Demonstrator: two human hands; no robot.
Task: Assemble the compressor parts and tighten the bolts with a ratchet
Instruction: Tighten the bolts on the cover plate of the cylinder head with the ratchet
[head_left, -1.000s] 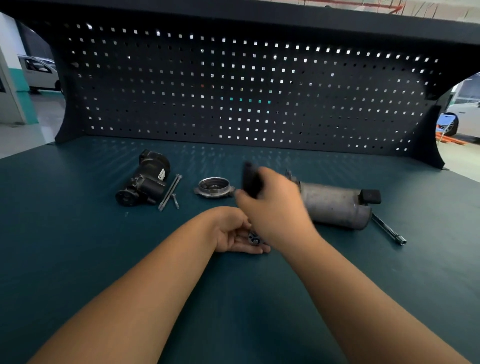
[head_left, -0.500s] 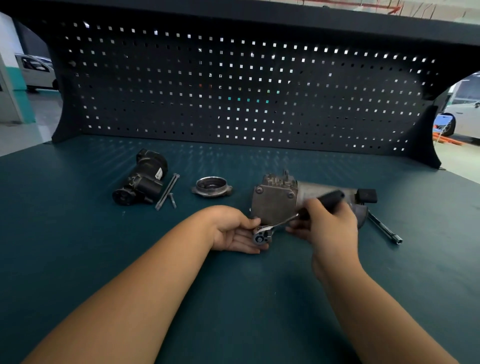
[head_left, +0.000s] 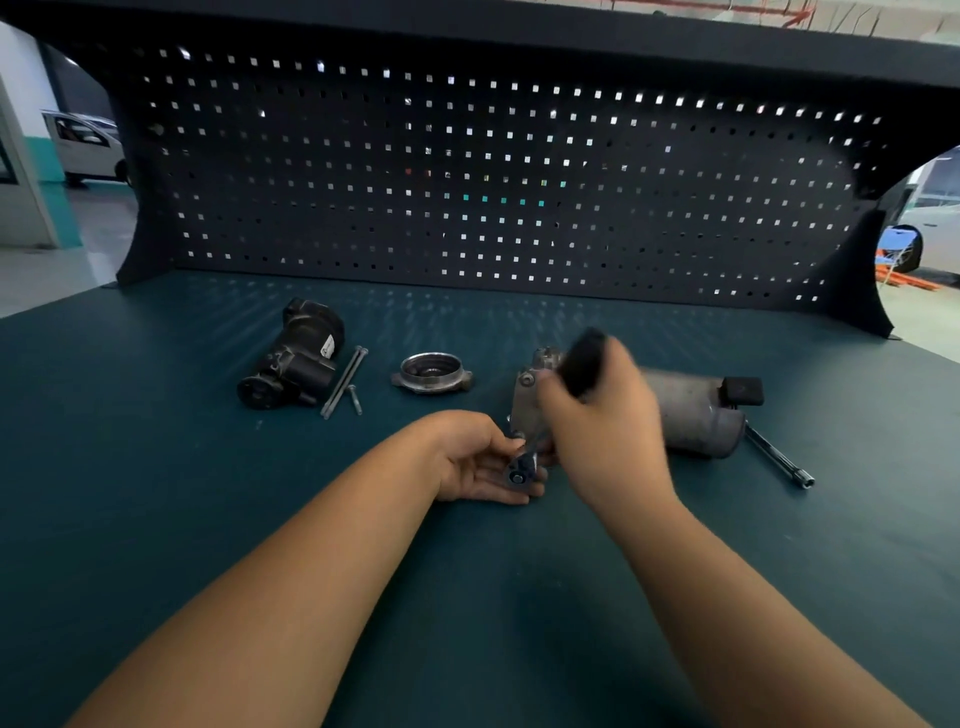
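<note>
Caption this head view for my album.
Right hand works a ratchet at the compressor; left hand steadies its head.

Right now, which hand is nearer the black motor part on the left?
Left. The left hand sits in front and right of the black motor part; the right hand is farther right, gripping the ratchet.
</note>
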